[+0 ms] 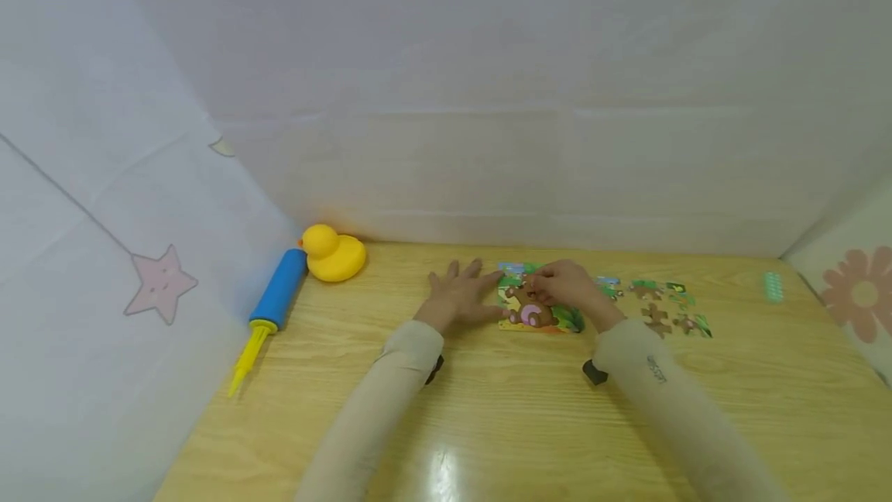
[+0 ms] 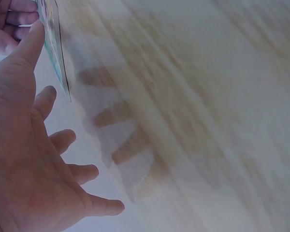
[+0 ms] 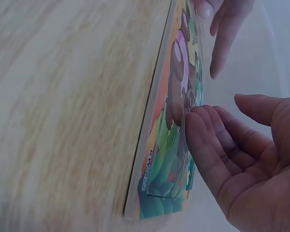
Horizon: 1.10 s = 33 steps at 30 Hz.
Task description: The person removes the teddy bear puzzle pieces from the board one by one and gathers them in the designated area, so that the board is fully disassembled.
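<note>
A jigsaw puzzle board (image 1: 533,318) with a brown bear picture lies on the wooden table. My left hand (image 1: 456,298) is spread beside its left edge, thumb and forefinger reaching the border; in the left wrist view the left hand (image 2: 34,145) has its fingers apart and holds nothing. Over the upper right of the board is my right hand (image 1: 567,285). The right wrist view shows the right hand (image 3: 246,150) with fingertips touching the puzzle (image 3: 176,96), its thumb standing apart and no piece visible between. Part of the picture is hidden under this hand.
Several loose jigsaw pieces (image 1: 656,320) lie right of the board. At the far left are a yellow rubber duck (image 1: 337,257) and a blue hand pump (image 1: 280,289) with a yellow nozzle. A small green item (image 1: 773,286) sits at the far right. White cloth walls (image 1: 446,177) border the table.
</note>
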{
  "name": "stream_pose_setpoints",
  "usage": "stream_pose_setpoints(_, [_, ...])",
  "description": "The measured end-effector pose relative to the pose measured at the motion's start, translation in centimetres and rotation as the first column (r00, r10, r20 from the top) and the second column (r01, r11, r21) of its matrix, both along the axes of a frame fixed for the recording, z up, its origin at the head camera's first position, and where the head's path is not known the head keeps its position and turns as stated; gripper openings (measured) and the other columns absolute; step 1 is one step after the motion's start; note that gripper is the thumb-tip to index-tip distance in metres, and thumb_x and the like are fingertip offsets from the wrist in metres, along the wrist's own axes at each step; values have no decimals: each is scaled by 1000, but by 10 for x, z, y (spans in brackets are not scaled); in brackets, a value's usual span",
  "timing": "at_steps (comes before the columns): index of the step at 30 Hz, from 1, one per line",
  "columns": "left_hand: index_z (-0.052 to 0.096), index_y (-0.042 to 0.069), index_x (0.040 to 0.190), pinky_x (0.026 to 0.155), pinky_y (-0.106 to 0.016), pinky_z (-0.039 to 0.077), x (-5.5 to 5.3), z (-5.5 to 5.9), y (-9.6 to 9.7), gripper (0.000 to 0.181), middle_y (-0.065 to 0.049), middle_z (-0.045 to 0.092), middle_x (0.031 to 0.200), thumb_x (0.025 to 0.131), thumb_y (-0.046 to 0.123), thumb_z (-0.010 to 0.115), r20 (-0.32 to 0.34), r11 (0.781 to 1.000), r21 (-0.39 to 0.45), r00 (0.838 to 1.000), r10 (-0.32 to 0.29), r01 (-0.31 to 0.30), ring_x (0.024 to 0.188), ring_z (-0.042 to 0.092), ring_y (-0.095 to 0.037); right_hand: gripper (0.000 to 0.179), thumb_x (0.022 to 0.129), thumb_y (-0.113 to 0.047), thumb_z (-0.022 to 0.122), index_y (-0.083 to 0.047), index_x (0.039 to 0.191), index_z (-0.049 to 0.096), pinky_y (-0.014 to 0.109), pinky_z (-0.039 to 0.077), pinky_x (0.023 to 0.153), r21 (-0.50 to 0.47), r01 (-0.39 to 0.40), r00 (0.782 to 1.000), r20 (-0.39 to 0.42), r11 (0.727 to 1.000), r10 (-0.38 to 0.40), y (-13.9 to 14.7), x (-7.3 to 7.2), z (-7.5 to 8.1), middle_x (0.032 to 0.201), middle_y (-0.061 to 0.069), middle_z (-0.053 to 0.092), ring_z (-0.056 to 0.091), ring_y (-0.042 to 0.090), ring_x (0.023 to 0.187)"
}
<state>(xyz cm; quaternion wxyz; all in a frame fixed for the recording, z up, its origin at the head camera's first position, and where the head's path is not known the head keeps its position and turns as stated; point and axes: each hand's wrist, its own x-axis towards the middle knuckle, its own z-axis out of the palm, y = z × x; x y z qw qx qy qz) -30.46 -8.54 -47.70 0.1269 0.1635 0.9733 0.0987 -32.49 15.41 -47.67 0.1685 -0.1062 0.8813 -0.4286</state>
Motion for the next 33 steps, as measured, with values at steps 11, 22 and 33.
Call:
stream_pose_setpoints(11, [26,49,158,114,-80,12,-3,-2,3,88,-4,15,172,82,85,53,-16,997,-70,999,30,-31,155,13,-48,31,104,-24,57,-2,109,78,32,62,74,74,-46,999,-21,996,47,-16,-6,1,94,11,76,72,18,81])
stream_pose_setpoints(22, [20,55,156,109,-85,13,0,0,13,88,-4,11,173,80,87,50,51,991,-95,994,100,-95,153,4,-56,36,107,-29,51,-6,102,79,37,60,75,158,-44,996,-73,986,56,-12,0,3,93,8,76,69,18,80])
stream_pose_setpoints(33, [18,57,156,109,-85,15,1,-2,17,87,-1,9,173,80,88,48,56,986,-129,991,118,-110,154,5,-54,35,107,-28,50,-4,120,73,42,58,82,122,-37,996,-70,992,45,-12,2,-3,94,9,75,68,19,82])
